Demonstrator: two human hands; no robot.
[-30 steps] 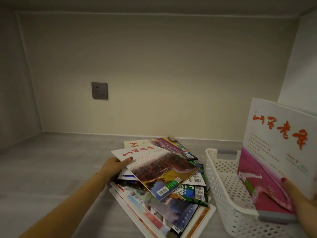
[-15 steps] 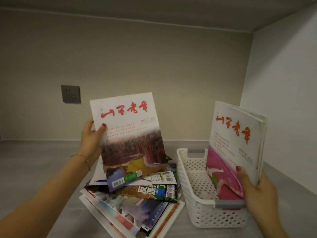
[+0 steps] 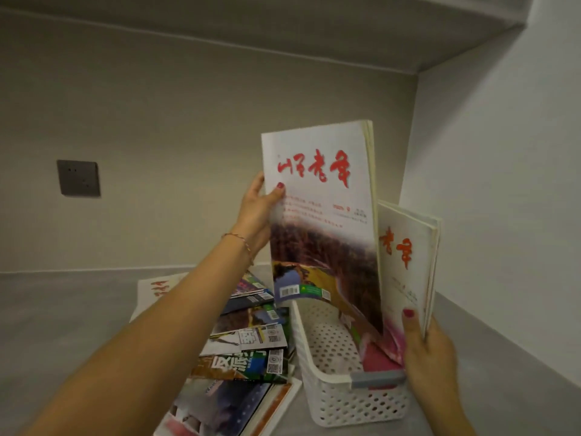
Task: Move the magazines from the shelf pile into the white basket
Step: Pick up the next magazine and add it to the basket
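Magazines mostly piled left of white basket — one gripped above it by left hand, another standing inside, pinched by right hand.

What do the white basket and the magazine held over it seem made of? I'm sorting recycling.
White perforated basket: apparently moulded plastic, matte, given its regular holes and grey handle insert. White-covered magazine with red title: paper with a lightly glossy cover; its lower edge bends.
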